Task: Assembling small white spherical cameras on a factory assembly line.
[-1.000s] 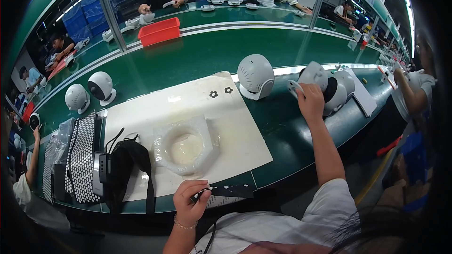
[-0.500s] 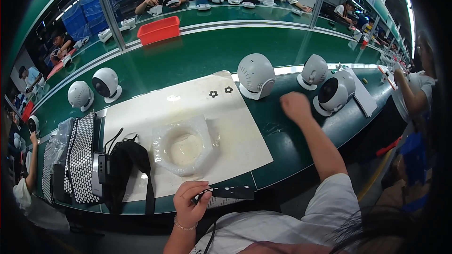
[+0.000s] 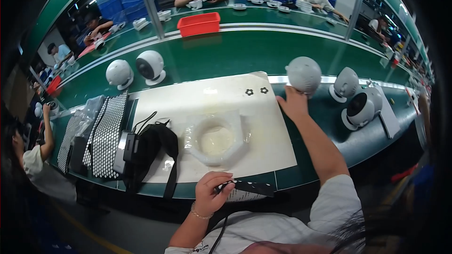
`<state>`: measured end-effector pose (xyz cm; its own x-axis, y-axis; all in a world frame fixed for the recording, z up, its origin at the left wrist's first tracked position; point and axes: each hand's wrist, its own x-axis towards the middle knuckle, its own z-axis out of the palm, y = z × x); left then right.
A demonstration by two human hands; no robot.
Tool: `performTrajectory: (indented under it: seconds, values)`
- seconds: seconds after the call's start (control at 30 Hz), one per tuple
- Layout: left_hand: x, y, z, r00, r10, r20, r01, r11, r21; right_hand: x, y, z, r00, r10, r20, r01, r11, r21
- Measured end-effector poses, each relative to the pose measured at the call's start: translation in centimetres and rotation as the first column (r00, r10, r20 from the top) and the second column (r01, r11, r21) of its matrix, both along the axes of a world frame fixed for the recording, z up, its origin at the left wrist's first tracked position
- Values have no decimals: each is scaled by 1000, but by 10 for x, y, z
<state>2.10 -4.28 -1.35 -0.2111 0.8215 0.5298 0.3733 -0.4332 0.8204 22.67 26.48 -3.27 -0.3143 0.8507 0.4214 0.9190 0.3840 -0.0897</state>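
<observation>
My left hand (image 3: 214, 194) pinches a black strip with white round spots (image 3: 254, 187) at the bench's near edge; its underside is white with print. My right hand (image 3: 295, 103) reaches forward to a large white ball-shaped camera (image 3: 304, 74) and has hold of its lower part. The fingers are partly hidden by the ball, and the thumb points out to the left. Between the hands lies a cream mat (image 3: 188, 99). A whitish, plastic-wrapped foam holder with a round hollow (image 3: 238, 146) sits on it. Two small black flower-shaped pieces (image 3: 256, 91) lie at the mat's far right corner.
Right of my hand stand two more white cameras (image 3: 346, 84), (image 3: 362, 108) beside a white pad (image 3: 388, 117). Two others (image 3: 119, 73), (image 3: 150, 66) stand far left. Spotted black sheets (image 3: 108, 136) and a black strap with a device (image 3: 157, 148) lie left. Beyond is a red bin (image 3: 198, 23); people work across.
My right hand has moved forward and left from the bench onto the large camera, which now shows a different side. My left hand keeps the strip. The whole view has swung left.
</observation>
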Motion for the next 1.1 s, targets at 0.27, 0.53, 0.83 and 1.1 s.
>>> performTrajectory:
  seconds: [0.27, 0.53, 0.83, 1.1]
  values:
    - [-1, 2, 6, 999, -41, -10, 41, 999, -27, 57, -16, 28, 998, 40, 37, -50, 941, 333]
    - [4, 6, 3, 1000, -25, -14, 25, 999, -48, 31, -57, 87, 491, 187, -851, -308, 951, 32]
    - [4, 1, 4, 1000, 3, -10, -4, 998, -59, -82, -128, 115, 136, -246, -960, -901, 372, -223]
    - [1, 1, 8, 997, 35, 68, -31, 998, -57, -85, -136, 100, 347, -167, -923, -919, 137, -370]
